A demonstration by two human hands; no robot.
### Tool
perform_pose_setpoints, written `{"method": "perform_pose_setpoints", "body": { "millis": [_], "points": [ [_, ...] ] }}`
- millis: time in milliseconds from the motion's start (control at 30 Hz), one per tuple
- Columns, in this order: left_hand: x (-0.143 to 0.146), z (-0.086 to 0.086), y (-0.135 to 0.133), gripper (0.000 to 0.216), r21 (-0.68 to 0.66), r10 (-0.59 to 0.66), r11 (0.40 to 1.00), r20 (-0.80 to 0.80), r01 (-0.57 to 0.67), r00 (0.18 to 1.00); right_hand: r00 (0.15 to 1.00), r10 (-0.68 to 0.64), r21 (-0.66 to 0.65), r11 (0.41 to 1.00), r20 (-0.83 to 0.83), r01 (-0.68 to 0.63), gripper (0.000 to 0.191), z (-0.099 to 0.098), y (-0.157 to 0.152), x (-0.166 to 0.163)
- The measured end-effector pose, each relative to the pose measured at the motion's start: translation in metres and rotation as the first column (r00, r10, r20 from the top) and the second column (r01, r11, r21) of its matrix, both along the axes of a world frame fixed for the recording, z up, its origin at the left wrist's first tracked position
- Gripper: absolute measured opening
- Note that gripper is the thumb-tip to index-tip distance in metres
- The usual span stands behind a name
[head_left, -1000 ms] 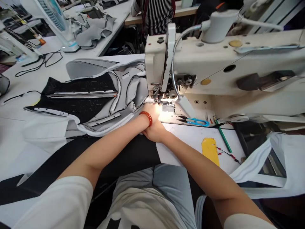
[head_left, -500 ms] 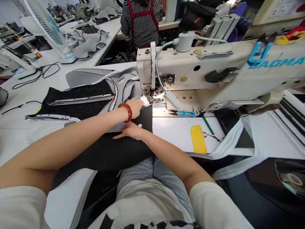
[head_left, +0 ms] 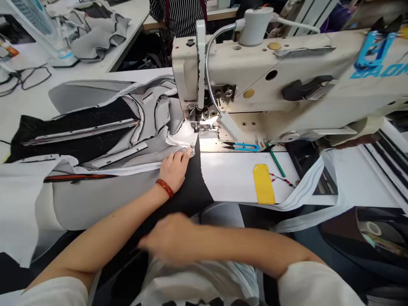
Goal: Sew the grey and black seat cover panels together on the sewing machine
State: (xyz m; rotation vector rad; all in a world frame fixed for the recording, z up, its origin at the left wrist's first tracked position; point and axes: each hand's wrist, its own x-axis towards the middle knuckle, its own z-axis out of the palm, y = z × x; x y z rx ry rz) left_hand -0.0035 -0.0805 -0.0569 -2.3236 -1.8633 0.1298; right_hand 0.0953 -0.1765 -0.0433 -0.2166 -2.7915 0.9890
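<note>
A white table (head_left: pixel 229 176) with a machine (head_left: pixel 255 63) upper right; at centre the left hand (head_left: pixel 174 171) rests, fingers extended, on fabric (head_left: pixel 105 197); lower centre, the right hand (head_left: pixel 170 238) blurs, grip unclear.

Person is wearing an off-white shirt (head_left: pixel 188 284), short sleeves (head_left: pixel 314 282) leaving both forearms bare; black blocky print (head_left: pixel 216 302) is showing on its front. Pale blue-grey trousers (head_left: pixel 225 214) are showing beyond. A rounded, red-brown bangle (head_left: pixel 165 188) is circling the left wrist; a thin ring (head_left: pixel 171 157) is banding one finger of the left hand (head_left: pixel 174 171). Right hand (head_left: pixel 170 238) is blurring, details unreadable.
</note>
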Motion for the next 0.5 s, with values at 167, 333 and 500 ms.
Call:
{"method": "perform_pose_setpoints", "body": {
  "millis": [167, 333, 500],
  "points": [
    [0.012, 0.016, 0.031, 0.068, -0.143, 0.211, 0.972, 0.181, -0.187, 0.961, 0.941, -0.334, 0.345, 0.879, -0.048, 0.330, 0.055, -0.026, 0.067, 0.055],
    [0.020, 0.020, 0.041, 0.052, -0.230, 0.216, 0.958, 0.189, -0.171, 0.958, 0.943, -0.328, 0.403, 0.857, -0.056, 0.322, 0.068, -0.044, 0.068, 0.045],
    [0.024, 0.013, 0.048, 0.046, -0.171, 0.157, 0.977, 0.202, -0.123, 0.967, 0.949, -0.313, 0.370, 0.876, -0.048, 0.308, 0.060, -0.042, 0.079, 0.035]
  ]
}}
